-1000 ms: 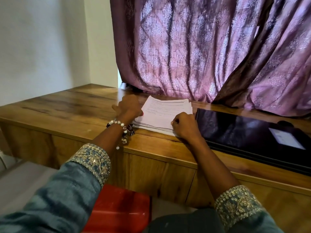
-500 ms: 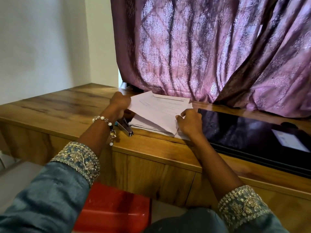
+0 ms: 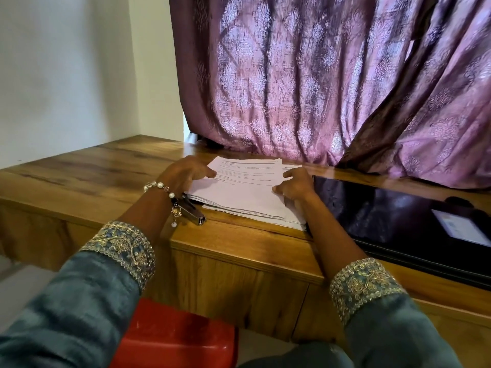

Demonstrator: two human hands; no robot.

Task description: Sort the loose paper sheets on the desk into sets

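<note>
Two hands work at one stack of paper [image 3: 247, 192]. The left hand [image 3: 183, 174] pinches the left edge of the top sheets, thumb on the printed face and the other fingers [image 3: 191, 185] curled beneath. The right hand [image 3: 295, 183] holds the right edge of the same sheets, its thumb and fingers bent around it. The stack lies on the wooden tabletop [image 3: 87, 179] near the front edge, its lower sheets fanned slightly out of line; how many sheets it holds cannot be counted. One metal stapler [image 3: 193, 210] lies just beside the stack's near left corner, partly hidden under the left wrist, which wears one beaded bracelet [image 3: 163, 187]. One dark glossy screen [image 3: 393, 216] lies flat on the tabletop, just to the right of the stack. Both sleeves are blue-grey with gold embroidered cuffs. Purple patterned curtains [image 3: 305, 81] hang behind the tabletop and reach its back edge. A white wall [image 3: 66, 70] fills the left. One red seat [image 3: 175, 338] shows below the tabletop.
</note>
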